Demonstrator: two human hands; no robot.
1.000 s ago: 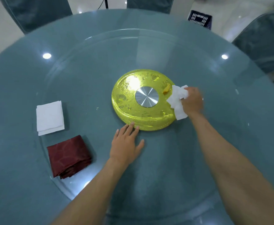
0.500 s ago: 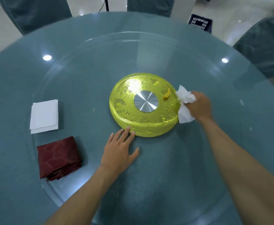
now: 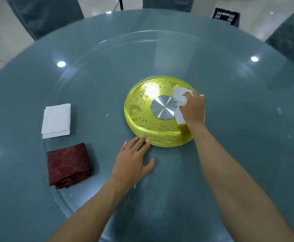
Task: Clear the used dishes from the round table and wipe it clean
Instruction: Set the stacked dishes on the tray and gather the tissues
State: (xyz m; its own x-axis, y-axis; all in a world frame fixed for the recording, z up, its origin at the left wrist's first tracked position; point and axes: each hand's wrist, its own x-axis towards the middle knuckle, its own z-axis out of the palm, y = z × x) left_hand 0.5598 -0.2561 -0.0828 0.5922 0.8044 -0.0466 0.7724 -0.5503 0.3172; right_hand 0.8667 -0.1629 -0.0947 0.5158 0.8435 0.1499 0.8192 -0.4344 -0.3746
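A round blue-grey glass table (image 3: 247,163) carries a glass turntable with a yellow translucent hub (image 3: 142,119) and a silver centre disc (image 3: 162,107). My right hand (image 3: 193,109) grips a crumpled white tissue (image 3: 180,97) and presses it on the hub's right side, just beside the silver disc. My left hand (image 3: 134,159) lies flat on the glass, fingers straight, with the fingertips touching the hub's near edge.
A folded white napkin (image 3: 56,120) and a folded dark red cloth (image 3: 69,165) lie on the left of the turntable. Dark covered chairs (image 3: 43,14) stand around the far side. A dark plastic crate (image 3: 225,17) sits on the floor beyond the table.
My right hand has carried the tissue from the hub's right rim up onto its top, covering the small orange scrap seen earlier. My left hand stays flat by the hub.
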